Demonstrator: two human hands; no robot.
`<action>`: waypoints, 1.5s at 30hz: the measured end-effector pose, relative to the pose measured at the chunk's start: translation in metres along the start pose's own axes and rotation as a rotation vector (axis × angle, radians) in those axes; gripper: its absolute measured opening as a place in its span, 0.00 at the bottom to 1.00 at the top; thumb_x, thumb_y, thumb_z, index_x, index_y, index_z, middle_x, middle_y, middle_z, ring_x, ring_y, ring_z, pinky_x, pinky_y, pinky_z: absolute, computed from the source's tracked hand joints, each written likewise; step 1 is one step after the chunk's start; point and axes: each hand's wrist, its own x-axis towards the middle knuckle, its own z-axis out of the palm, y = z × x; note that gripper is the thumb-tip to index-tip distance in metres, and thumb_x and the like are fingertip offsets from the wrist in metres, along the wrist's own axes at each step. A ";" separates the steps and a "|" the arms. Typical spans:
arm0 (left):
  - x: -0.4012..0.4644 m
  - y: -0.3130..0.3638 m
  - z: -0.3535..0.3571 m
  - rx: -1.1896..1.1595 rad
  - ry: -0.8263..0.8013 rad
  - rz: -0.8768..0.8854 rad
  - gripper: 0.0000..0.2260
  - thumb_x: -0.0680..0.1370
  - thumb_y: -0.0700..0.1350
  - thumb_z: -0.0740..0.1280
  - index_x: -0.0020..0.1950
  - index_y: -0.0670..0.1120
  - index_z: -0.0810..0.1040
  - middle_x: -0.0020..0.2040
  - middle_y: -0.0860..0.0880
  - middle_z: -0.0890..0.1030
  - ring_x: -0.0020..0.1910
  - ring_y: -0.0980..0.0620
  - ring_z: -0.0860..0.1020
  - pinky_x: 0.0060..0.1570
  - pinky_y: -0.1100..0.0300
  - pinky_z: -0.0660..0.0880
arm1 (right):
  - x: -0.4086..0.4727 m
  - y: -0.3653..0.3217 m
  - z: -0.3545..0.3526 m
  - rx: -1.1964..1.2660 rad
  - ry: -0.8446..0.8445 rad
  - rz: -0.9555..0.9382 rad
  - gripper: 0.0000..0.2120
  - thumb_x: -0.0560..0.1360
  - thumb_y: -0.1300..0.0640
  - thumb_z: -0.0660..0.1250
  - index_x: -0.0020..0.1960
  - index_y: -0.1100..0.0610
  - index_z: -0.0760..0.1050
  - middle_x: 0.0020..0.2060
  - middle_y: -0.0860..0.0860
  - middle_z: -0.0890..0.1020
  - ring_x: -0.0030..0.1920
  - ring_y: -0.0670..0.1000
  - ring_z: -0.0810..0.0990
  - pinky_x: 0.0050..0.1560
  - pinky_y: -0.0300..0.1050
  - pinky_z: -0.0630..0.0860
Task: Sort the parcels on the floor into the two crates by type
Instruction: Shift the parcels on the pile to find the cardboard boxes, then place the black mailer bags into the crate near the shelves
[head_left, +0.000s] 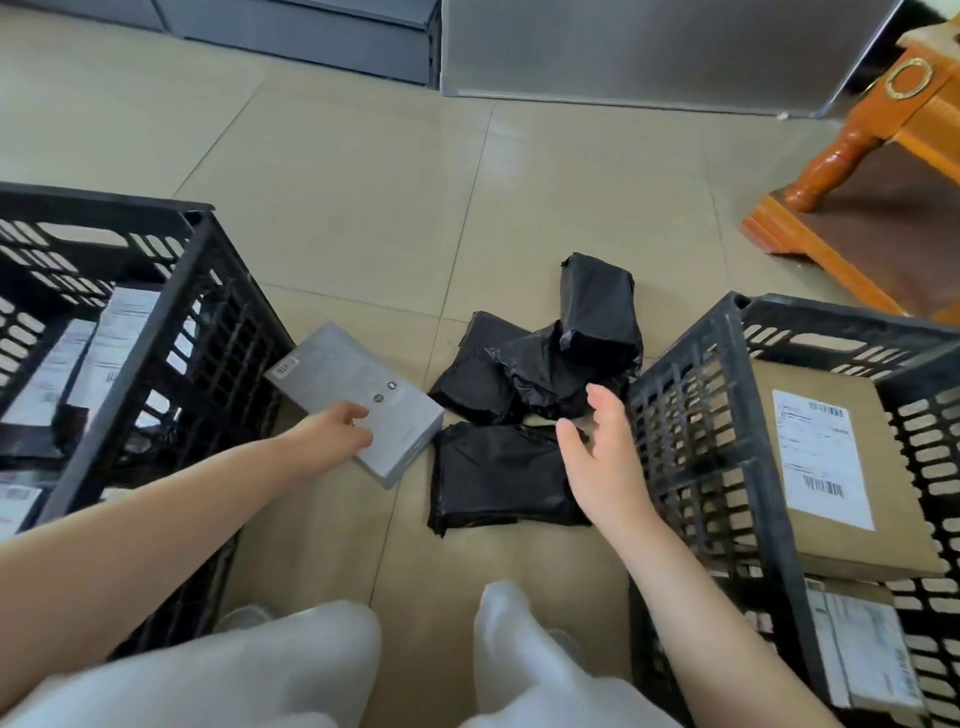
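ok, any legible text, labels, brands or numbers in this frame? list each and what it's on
No text can be read as words.
Brown box in the right crate: white shipping label with barcodes, print too small.
Grey box under the left hand: small barcode sticker and two round icons, illegible.
Parcels in the left crate: white labels, blurred.
Black bags on the floor: no visible markings.

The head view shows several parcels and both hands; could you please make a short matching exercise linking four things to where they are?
Things:
1. grey box
2. brown cardboard parcel
3. black bag parcels
4. right hand

Places:
A. inside the right crate
B. piled on the floor between the crates
C. open above the black bags
D. under the left hand, beside the left crate

Pairs: 1-D, 2-A, 3-B, 4-C
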 end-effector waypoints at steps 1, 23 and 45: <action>0.003 -0.010 0.003 0.005 -0.009 -0.018 0.24 0.79 0.46 0.63 0.76 0.49 0.65 0.73 0.48 0.69 0.65 0.48 0.71 0.59 0.59 0.66 | 0.001 0.008 0.013 -0.096 -0.089 -0.007 0.26 0.82 0.50 0.62 0.77 0.53 0.60 0.74 0.48 0.67 0.74 0.48 0.64 0.74 0.46 0.63; 0.013 -0.047 0.057 -0.242 -0.241 -0.132 0.12 0.81 0.39 0.58 0.57 0.44 0.80 0.53 0.47 0.84 0.55 0.48 0.81 0.51 0.62 0.76 | 0.001 0.095 0.074 -1.111 -0.430 -0.382 0.26 0.40 0.72 0.80 0.37 0.61 0.79 0.35 0.57 0.78 0.31 0.58 0.79 0.24 0.49 0.76; -0.003 -0.033 0.053 -0.282 -0.277 -0.061 0.19 0.65 0.51 0.69 0.54 0.50 0.82 0.56 0.52 0.84 0.55 0.55 0.82 0.69 0.56 0.69 | 0.016 0.026 0.037 -0.251 -0.227 0.075 0.05 0.83 0.57 0.58 0.52 0.53 0.72 0.41 0.47 0.79 0.41 0.50 0.77 0.37 0.40 0.70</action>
